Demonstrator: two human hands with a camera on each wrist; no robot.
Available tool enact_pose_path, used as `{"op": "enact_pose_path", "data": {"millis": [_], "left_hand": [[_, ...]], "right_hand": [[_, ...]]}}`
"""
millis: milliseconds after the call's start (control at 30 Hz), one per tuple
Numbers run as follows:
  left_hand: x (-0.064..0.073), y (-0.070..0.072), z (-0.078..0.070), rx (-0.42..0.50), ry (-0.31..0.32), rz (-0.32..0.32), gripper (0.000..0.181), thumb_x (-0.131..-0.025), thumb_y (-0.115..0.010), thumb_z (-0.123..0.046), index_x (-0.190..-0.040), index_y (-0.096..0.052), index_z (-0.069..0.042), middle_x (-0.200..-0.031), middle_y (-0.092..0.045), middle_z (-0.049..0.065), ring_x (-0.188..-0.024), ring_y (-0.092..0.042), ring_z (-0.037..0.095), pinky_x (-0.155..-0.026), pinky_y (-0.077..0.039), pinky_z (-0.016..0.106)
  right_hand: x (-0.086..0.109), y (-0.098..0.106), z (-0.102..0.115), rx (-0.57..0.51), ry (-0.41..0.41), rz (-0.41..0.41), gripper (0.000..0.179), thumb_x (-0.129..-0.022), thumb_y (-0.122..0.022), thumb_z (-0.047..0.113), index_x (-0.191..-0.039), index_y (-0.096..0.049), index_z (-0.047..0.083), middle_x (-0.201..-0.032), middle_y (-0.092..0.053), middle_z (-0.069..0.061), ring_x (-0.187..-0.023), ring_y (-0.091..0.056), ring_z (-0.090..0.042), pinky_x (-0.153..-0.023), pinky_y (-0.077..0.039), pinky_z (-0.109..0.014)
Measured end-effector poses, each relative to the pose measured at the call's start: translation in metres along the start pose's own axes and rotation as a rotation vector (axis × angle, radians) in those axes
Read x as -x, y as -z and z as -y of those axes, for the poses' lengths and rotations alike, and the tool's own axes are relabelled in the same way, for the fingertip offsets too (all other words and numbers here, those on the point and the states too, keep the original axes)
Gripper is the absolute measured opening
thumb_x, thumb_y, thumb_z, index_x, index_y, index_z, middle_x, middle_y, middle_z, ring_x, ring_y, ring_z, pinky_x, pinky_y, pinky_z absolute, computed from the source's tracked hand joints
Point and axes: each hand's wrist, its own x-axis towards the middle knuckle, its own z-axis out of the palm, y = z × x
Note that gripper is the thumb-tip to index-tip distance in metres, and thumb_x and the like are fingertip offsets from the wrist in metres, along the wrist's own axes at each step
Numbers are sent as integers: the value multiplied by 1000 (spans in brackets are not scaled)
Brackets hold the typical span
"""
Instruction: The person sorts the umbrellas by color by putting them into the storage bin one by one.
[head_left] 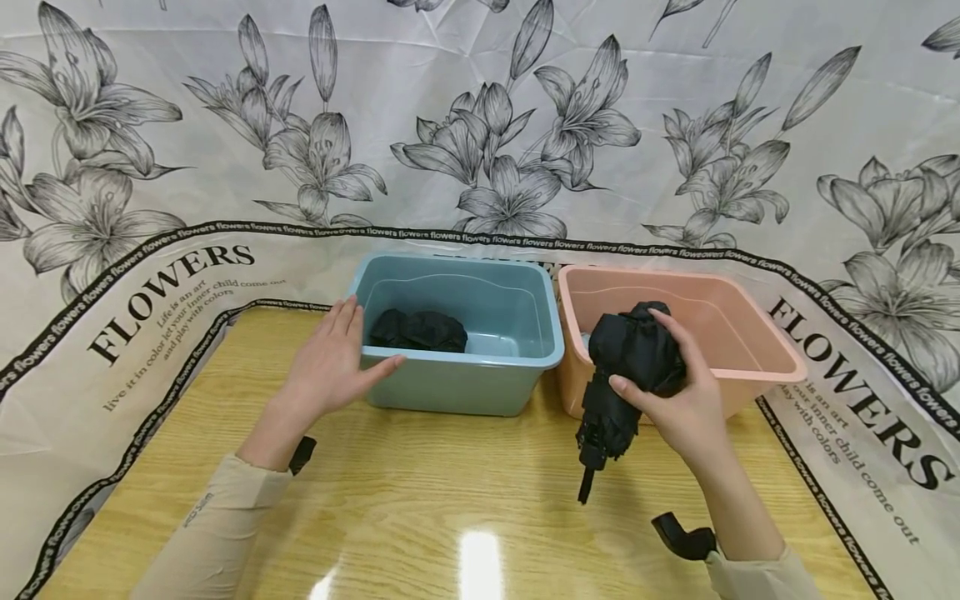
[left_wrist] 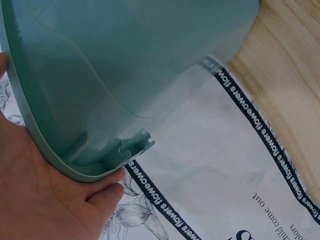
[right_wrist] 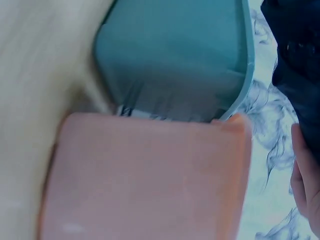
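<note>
My right hand (head_left: 693,408) grips a black folding umbrella (head_left: 637,350) over the front rim of the pink bin (head_left: 750,283). The umbrella is tilted, its short dark shaft end pointing down toward the table. In the right wrist view, the umbrella (right_wrist: 295,65) shows dark at the right edge, with fingers against it. My left hand (head_left: 326,358) rests on the near left corner of the blue bin (head_left: 450,383), fingers straight and thumb along the rim. A black bundled thing (head_left: 418,331) lies inside the blue bin; its kind is unclear.
The bins stand side by side on a wooden table (head_left: 450,475), against a flower-printed cloth (head_left: 360,200). A small pale-blue patch (head_left: 586,340) shows inside the pink bin, mostly hidden. Black wrist mounts (head_left: 682,537) stick out near the sleeves.
</note>
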Motion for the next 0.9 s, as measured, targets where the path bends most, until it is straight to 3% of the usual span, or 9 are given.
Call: {"op": "enact_pose_path", "data": {"millis": [200, 333, 367, 467, 567, 633, 900], "left_hand": [[0, 0, 0, -5, -4, 3, 110, -99, -46, -74, -159, -19, 14, -170, -10, 29, -158, -9, 44, -129, -12, 50], [0, -1, -1, -6, -5, 7, 110, -99, -46, -74, -159, -19, 14, -170, -9, 29, -158, -9, 44, -129, -12, 50], [0, -1, -1, -4, -4, 9, 110, -99, -46, -74, -159, -19, 14, -170, -9, 29, -158, -9, 44, -129, -12, 50], [0, -1, -1, -2, -5, 9, 110, -99, -46, -74, -159, -19, 14, -170, -9, 29, -158, -9, 44, -129, -12, 51], [0, -1, 0, 2, -6, 0, 110, -99, -46, -73, -159, -20, 15, -170, -10, 30, -158, -9, 44, -129, -12, 51], [0, -1, 0, 2, -6, -5, 110, -99, -47, -73, -159, -20, 15, -170, -10, 30, -158, -10, 45, -129, -13, 51], [-1, 0, 1, -5, -10, -12, 110, -99, -47, -73, -159, -20, 15, -170, -11, 30, -158, -10, 45, -129, -14, 52]], "right_hand": [[-34, -15, 16, -86, 36, -45, 90, -87, -84, 5, -160, -41, 34, -158, -43, 0, -135, -52, -26, -98, -51, -20], [-58, -27, 23, -129, 78, -75, 87, -86, -86, 9, -158, -44, 34, -155, -47, 1, -133, -54, -20, -99, -51, -25], [-64, -30, 25, -161, 79, -73, 86, -86, -86, 9, -158, -45, 34, -153, -49, -1, -123, -61, -21, -92, -55, -26], [-81, -38, 32, -226, 72, -65, 84, -87, -86, 13, -157, -45, 34, -154, -49, -3, -121, -62, -19, -91, -55, -28], [-98, -50, 36, -275, 69, -53, 83, -87, -86, 16, -157, -45, 34, -156, -45, -2, -127, -59, -23, -99, -54, -37], [-107, -59, 37, -265, 78, -48, 83, -87, -87, 17, -157, -44, 32, -160, -39, 0, -140, -48, -22, -109, -47, -43], [-135, -100, 35, -118, 83, 20, 85, -84, -89, 20, -157, -45, 21, -158, -38, -10, -142, -42, -29, -116, -40, -50]]}}
